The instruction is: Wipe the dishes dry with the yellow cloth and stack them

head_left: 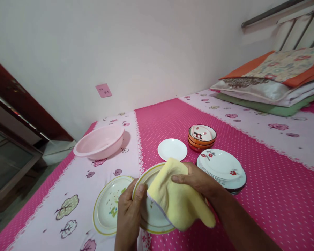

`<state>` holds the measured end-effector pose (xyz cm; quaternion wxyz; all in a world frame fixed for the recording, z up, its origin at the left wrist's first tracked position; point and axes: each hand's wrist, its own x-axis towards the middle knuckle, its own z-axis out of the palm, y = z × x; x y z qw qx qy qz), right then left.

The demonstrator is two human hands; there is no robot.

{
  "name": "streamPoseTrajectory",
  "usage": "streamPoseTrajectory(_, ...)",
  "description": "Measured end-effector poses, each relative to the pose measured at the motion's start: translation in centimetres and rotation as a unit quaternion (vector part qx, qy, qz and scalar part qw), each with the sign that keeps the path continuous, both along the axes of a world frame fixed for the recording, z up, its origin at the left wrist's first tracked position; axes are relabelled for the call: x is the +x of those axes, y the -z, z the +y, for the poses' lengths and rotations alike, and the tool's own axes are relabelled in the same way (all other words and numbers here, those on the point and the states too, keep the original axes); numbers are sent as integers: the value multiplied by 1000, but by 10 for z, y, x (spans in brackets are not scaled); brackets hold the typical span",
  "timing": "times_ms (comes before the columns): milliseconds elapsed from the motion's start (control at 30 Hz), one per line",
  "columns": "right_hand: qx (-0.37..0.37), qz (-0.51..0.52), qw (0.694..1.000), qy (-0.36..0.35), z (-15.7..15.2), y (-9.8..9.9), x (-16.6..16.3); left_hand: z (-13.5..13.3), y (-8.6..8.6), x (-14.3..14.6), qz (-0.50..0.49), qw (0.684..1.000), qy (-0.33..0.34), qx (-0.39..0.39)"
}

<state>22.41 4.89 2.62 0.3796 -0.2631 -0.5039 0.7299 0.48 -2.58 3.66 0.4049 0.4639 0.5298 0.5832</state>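
Observation:
My left hand (132,205) grips the left rim of a cream plate (154,218) with a yellow-green edge, its thumb lying on the upper face. A yellow cloth (178,198) is held in my right hand (191,177) against the plate's right side, with the thumb on top and the other fingers mostly hidden. The cloth covers much of the plate and droops past its lower right edge. Partly behind my left hand, a similar plate (104,209) with a green and blue print lies on the bed.
Beyond my hands lie a small white plate (172,149), a stack of bowls (202,137) and a stack of flowered plates (221,165). A pink basin (101,141) stands at the left, near the wall. Folded bedding and pillows (274,78) are piled at the far right.

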Motion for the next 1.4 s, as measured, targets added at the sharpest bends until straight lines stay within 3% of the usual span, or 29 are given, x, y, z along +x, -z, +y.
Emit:
streamPoseTrajectory(200,-67,86,994,24,1,4,-15,2,6,4,-161,984,-74,-17)
streamPoseTrajectory(333,-123,126,982,70,-5,6,-31,5,2,8,-216,967,-137,21)
streamPoseTrajectory(667,-241,245,933,110,-24,15,-78,5,1,35,-174,929,-322,54)
streamPoseTrajectory(800,-218,201,949,112,-20,6,-63,4,-6,29,-126,954,-272,26)
streamPoseTrajectory(967,-125,96,985,76,-14,-10,-24,3,-7,0,-157,980,-121,-22)
streamPoseTrajectory(1067,-89,34,995,37,-10,-9,-11,2,-8,-8,-115,991,-37,-49)
streamPoseTrajectory(1233,-55,24,998,-3,-7,-2,-13,0,-11,-5,-48,997,-45,-31)
streamPoseTrajectory(1400,-104,80,991,35,-13,-9,-24,2,-6,-3,-94,990,-94,-47)
